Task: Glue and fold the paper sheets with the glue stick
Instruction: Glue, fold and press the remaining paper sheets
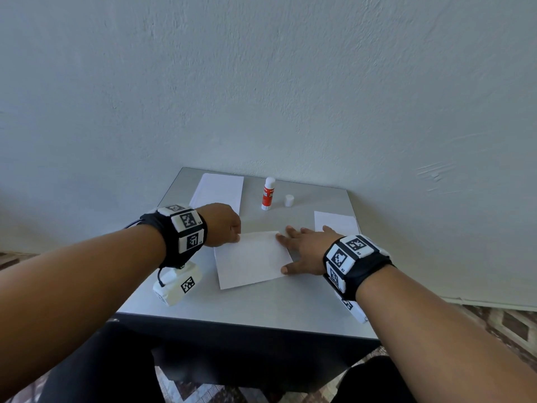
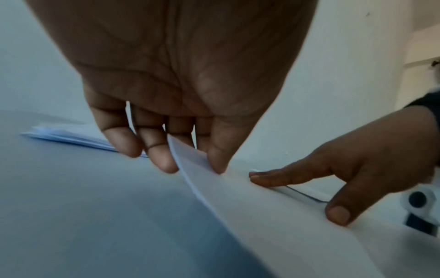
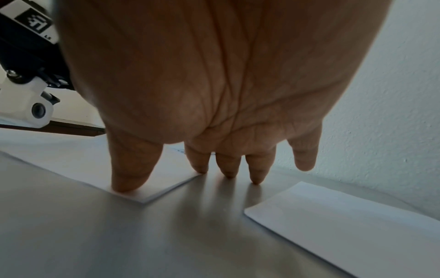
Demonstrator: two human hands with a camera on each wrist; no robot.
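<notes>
Left hand (image 1: 222, 225) at nine o'clock of the sheet (image 1: 251, 258): we see thumb and fingers pinching its left far corner, and in the left wrist view that edge (image 2: 190, 169) is lifted off the table (image 1: 261, 309), curving up between thumb and forefinger. Right hand (image 1: 305, 250) at three o'clock of the sheet, fingers straight and spread, lying flat. We note the thumb (image 3: 129, 180) pressing on the sheet's near right corner; forefinger tip at the sheet's edge, the next two fingertips on the bare table just beside it, little finger raised clear.

Sheet sits at the centre of the table, a little skewed, near edge toward six o'clock. We cannot tell from these views whether it is a single layer or already doubled.

Glue stick (image 1: 268, 194) stands upright at twelve o'clock, near the wall (image 1: 290, 82), uncapped. Its cap (image 1: 289, 200) stands just beside it toward one o'clock, apart from it.

Stack (image 1: 218, 191) of white paper at eleven o'clock, at the far left of the table, partly behind our left wrist. Another white piece (image 1: 334, 222) at two o'clock, just beyond the right hand; in the right wrist view it lies flat (image 3: 345, 225) and well clear of the fingertips.

Both wrists carry black bands with marker tiles.
</notes>
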